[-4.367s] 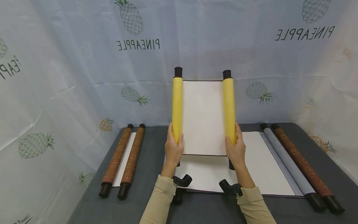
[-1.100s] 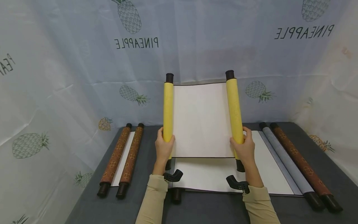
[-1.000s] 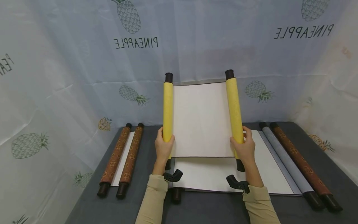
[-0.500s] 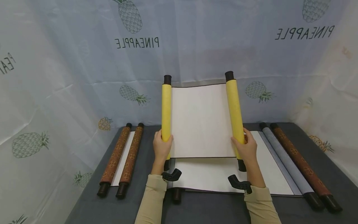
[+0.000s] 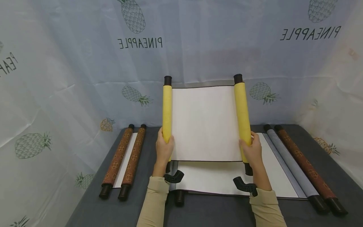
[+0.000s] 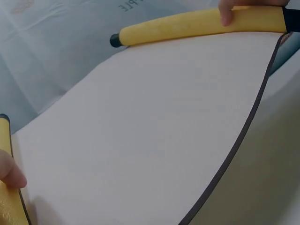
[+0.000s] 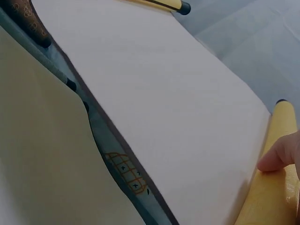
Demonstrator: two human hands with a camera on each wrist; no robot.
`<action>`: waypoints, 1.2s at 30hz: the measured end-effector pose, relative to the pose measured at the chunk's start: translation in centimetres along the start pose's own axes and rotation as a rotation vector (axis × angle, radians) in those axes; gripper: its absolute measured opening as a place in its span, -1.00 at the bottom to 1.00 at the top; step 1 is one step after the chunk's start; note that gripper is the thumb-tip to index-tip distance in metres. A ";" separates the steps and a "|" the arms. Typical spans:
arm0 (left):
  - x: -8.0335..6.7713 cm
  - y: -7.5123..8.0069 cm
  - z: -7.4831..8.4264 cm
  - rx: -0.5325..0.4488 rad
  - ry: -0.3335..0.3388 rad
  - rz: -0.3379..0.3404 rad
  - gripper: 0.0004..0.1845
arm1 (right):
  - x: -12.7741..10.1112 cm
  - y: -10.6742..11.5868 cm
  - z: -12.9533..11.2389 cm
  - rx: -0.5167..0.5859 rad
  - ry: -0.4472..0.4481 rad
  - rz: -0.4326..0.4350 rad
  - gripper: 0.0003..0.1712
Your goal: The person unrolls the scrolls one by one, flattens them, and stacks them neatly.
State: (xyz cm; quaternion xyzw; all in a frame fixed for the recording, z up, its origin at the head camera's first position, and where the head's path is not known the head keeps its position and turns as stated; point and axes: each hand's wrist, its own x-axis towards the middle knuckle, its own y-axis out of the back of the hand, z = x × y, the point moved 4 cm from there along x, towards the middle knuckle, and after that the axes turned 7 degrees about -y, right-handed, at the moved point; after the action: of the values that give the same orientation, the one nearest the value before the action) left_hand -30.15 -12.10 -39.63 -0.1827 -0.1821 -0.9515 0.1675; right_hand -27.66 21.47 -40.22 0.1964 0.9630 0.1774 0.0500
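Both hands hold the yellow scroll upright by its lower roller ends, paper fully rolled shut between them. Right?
Not quite. The left hand and right hand do grip the yellow scroll upright by its lower roller ends, but it isn't rolled shut: the head view shows a wide blank white sheet spread between the two rollers.

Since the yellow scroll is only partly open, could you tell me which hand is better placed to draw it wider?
Probably the right hand: its yellow roller is thicker, so more paper seems wound there. The left hand can steady the thinner roller.
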 end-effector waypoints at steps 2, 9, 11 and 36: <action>0.0 -0.3 0.0 -0.010 0.004 -0.012 -0.37 | 0.0 0.3 0.2 -0.019 -0.021 0.014 -0.28; 0.0 -0.1 -0.9 -0.029 0.062 -0.006 -0.39 | -0.2 0.6 0.5 -0.020 -0.031 -0.002 -0.28; -0.1 0.2 -1.2 -0.039 0.077 0.002 -0.40 | -0.1 0.5 0.5 -0.010 -0.035 -0.012 -0.29; -0.4 0.9 -1.7 -0.193 0.056 -0.017 -0.16 | 0.3 1.2 1.0 0.072 -0.100 -0.139 -0.06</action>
State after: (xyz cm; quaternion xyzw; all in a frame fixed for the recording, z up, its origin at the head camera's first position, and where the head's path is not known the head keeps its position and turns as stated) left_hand -29.91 -13.50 -41.07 -0.1696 -0.0866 -0.9708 0.1459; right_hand -27.35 22.91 -40.72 0.1395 0.9764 0.1288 0.1032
